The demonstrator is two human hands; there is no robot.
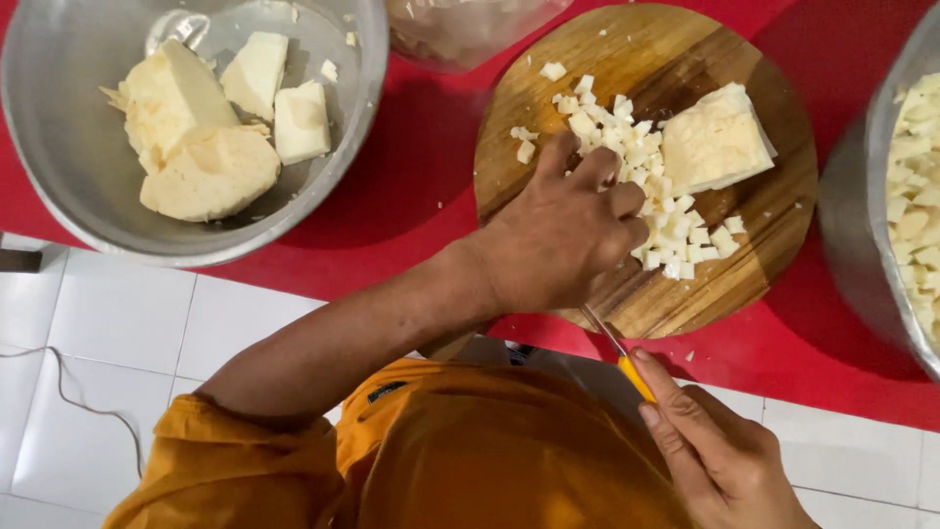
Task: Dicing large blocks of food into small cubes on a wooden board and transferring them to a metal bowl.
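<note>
My left hand [568, 235] rests on a round wooden cutting board [725, 294], fingers curled over a pile of small pale diced cubes [666, 211]. A large uncut pale chunk [715, 142] lies on the board just right of the cubes. My right hand [720, 456] is at the bottom right and grips a knife with a yellow handle [636, 380]. Its thin blade [599, 328] points up toward the board's near edge, below my left hand.
A big metal bowl [59, 147] at the top left holds several large pale chunks [211, 171]. Another metal bowl [852, 225] at the right edge holds diced cubes. A clear container [460, 34] stands at the top. Everything sits on a red surface [411, 167]; white floor tiles [117, 323] lie below.
</note>
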